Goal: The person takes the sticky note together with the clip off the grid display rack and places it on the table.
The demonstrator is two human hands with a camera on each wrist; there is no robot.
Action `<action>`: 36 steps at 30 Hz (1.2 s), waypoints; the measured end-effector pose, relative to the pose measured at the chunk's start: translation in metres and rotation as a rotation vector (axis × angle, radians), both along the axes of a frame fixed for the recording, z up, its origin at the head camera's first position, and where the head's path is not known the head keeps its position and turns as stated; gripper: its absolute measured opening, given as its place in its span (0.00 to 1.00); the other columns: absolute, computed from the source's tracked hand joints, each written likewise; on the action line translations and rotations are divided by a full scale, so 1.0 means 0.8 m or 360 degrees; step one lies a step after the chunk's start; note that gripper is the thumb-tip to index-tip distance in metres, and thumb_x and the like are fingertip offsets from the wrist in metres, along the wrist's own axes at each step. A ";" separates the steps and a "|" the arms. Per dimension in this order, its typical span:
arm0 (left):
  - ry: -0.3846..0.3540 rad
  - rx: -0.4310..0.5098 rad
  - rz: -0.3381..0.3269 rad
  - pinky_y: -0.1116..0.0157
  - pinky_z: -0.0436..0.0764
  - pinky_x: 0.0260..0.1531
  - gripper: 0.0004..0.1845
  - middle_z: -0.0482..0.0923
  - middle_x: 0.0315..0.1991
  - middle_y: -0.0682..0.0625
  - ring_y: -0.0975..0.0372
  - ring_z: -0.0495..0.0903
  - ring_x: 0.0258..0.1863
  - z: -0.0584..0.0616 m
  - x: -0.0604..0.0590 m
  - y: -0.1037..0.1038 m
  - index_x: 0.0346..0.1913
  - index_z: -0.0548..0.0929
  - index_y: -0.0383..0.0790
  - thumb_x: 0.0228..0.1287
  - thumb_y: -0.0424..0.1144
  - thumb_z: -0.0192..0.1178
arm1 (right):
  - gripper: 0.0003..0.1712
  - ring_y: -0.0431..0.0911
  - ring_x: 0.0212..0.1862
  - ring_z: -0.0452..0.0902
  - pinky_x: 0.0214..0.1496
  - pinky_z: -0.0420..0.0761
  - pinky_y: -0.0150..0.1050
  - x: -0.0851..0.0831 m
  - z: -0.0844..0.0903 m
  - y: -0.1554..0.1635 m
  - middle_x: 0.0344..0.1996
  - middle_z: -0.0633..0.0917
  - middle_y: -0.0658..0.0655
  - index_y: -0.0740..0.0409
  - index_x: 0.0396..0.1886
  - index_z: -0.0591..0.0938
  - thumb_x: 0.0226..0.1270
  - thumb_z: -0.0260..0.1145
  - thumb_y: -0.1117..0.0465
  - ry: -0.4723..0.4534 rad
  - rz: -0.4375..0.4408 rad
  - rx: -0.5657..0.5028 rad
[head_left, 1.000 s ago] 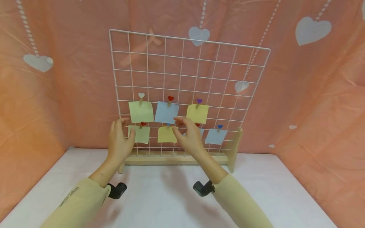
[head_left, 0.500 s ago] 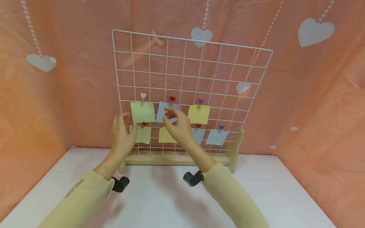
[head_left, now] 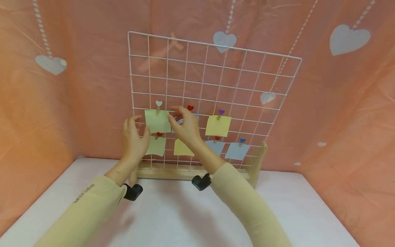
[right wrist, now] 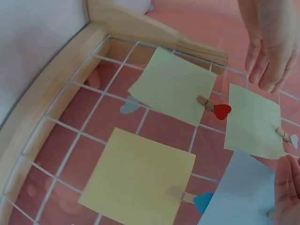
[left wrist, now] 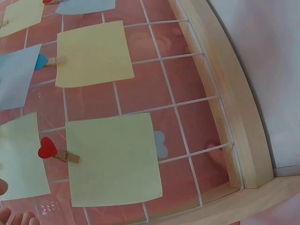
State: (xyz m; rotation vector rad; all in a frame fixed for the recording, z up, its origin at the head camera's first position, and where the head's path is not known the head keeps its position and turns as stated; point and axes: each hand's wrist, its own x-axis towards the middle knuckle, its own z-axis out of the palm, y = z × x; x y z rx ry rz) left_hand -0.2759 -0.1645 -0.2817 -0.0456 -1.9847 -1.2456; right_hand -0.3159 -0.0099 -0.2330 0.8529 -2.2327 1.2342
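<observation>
Right now the right hand (head_left: 185, 128) has its fingers (head_left: 176, 109) curled at the top of the blue note (head_left: 182, 120) in the middle of the frame, just under the red heart clip (head_left: 190, 107). It looks like they pinch the note's top edge, but the hand hides most of it. The left hand (head_left: 134, 137) is just to the left, with its fingers (head_left: 131, 120) loose and a little apart, holding nothing. It sits beside the green note (head_left: 157, 121) with the white heart clip (head_left: 158, 103).

Under these hang another green note (head_left: 156, 145) and a yellow note (head_left: 182, 148). More to the right are a yellow note with a purple clip (head_left: 218, 125) and two blue notes (head_left: 237, 151).

All the notes hang on a white wire grid (head_left: 216, 72). The grid stands in a wooden base (head_left: 166, 171) on the white counter (head_left: 172, 216). A pink cloth with white hearts (head_left: 348, 39) is behind it.
</observation>
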 end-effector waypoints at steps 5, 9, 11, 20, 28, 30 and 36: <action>-0.0016 0.0003 0.0007 0.52 0.73 0.53 0.21 0.67 0.56 0.32 0.44 0.71 0.51 0.003 -0.003 -0.005 0.60 0.68 0.26 0.66 0.28 0.54 | 0.19 0.48 0.37 0.80 0.31 0.75 0.27 -0.005 0.010 -0.009 0.37 0.86 0.58 0.60 0.58 0.78 0.69 0.60 0.61 0.0044 -0.0004 0.0061; -0.0048 -0.0007 -0.0002 0.52 0.73 0.54 0.21 0.68 0.57 0.33 0.44 0.72 0.52 0.007 -0.006 -0.008 0.61 0.68 0.27 0.68 0.30 0.55 | 0.19 0.47 0.37 0.80 0.29 0.73 0.27 -0.009 0.018 -0.015 0.36 0.86 0.57 0.57 0.58 0.79 0.70 0.59 0.60 0.0039 -0.0014 0.0086; -0.0074 -0.0025 -0.0012 0.51 0.73 0.53 0.21 0.68 0.56 0.33 0.44 0.72 0.51 0.008 -0.007 -0.009 0.61 0.69 0.27 0.68 0.31 0.55 | 0.19 0.46 0.36 0.80 0.28 0.72 0.26 -0.010 0.020 -0.019 0.34 0.85 0.57 0.55 0.59 0.78 0.70 0.59 0.59 0.0041 -0.0029 0.0122; -0.0105 0.0024 -0.0083 0.53 0.75 0.55 0.20 0.72 0.53 0.32 0.45 0.73 0.52 0.014 -0.014 -0.008 0.62 0.69 0.27 0.68 0.29 0.53 | 0.25 0.42 0.27 0.74 0.24 0.66 0.27 -0.013 0.028 -0.040 0.30 0.84 0.54 0.56 0.66 0.72 0.71 0.57 0.55 0.0032 -0.0157 0.0406; -0.0073 0.0194 -0.0069 0.70 0.73 0.44 0.14 0.73 0.44 0.34 0.48 0.74 0.45 0.018 -0.022 -0.003 0.54 0.71 0.24 0.69 0.25 0.49 | 0.23 0.40 0.17 0.68 0.16 0.62 0.29 -0.010 0.038 -0.048 0.17 0.78 0.50 0.51 0.65 0.71 0.73 0.54 0.52 0.0060 -0.0278 0.0712; -0.0069 0.0199 -0.0046 0.75 0.70 0.40 0.13 0.73 0.43 0.35 0.49 0.74 0.43 0.018 -0.022 -0.003 0.53 0.72 0.24 0.68 0.25 0.49 | 0.23 0.40 0.16 0.68 0.16 0.63 0.30 -0.011 0.040 -0.049 0.17 0.78 0.49 0.49 0.65 0.70 0.73 0.54 0.52 0.0036 -0.0303 0.0758; -0.0031 0.0157 0.0004 0.76 0.70 0.38 0.11 0.74 0.42 0.34 0.48 0.75 0.42 0.017 -0.023 -0.003 0.50 0.73 0.24 0.68 0.25 0.50 | 0.20 0.45 0.27 0.79 0.25 0.76 0.36 -0.014 0.044 -0.055 0.29 0.84 0.53 0.51 0.61 0.72 0.75 0.51 0.51 0.0051 -0.0423 0.0855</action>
